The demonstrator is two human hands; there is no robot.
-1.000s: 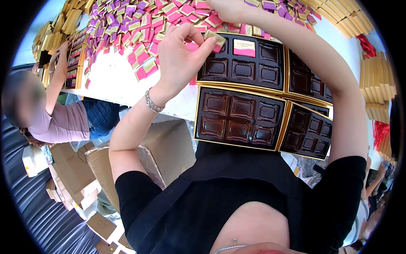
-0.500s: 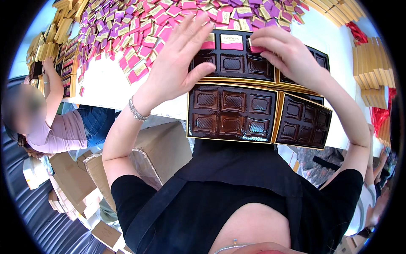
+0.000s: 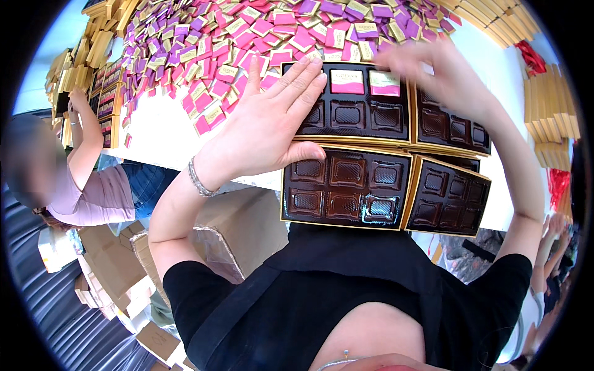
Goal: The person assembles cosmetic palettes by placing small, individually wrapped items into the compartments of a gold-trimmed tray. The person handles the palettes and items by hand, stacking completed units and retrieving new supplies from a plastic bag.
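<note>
My left hand lies flat over the left end of the far gold-edged chocolate box, fingers stretched out and holding nothing. Its fingertips cover the box's upper left compartment; its thumb reaches over the near chocolate box. In the far box's top row sit two pink-and-gold wrapped chocolates; its lower row shows bare brown compartments. The near box's dark tray compartments are bare too. My right hand is above the far box's upper right part, its fingers smeared by motion.
A wide heap of pink, purple and gold wrapped chocolates covers the table beyond the boxes. Stacked gold boxes stand at right. On the left a person reaches toward filled boxes. Cardboard cartons stand below the table.
My right hand has lifted away from the top row, leaving a wrapped chocolate in the right compartment. The boxes and heap appear lower in view. My left hand stays over the box's left end.
</note>
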